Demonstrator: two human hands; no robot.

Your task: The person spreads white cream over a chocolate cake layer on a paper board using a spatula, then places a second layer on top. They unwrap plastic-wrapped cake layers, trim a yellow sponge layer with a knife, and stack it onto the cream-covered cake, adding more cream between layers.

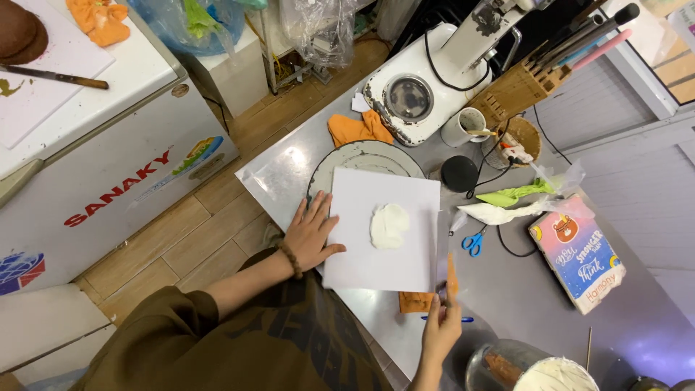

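Left hand (313,233): I press it flat, fingers spread, on the white board (382,229).
Right hand (441,326): pinches an orange scraper (452,279).
Risk: board may slide off the turntable (329,168), smearing the cream dollop (389,225).

left hand (313,233) flat on white board (382,230) | cream dab (389,225) on board | right hand (441,326) holding orange spatula (452,279)
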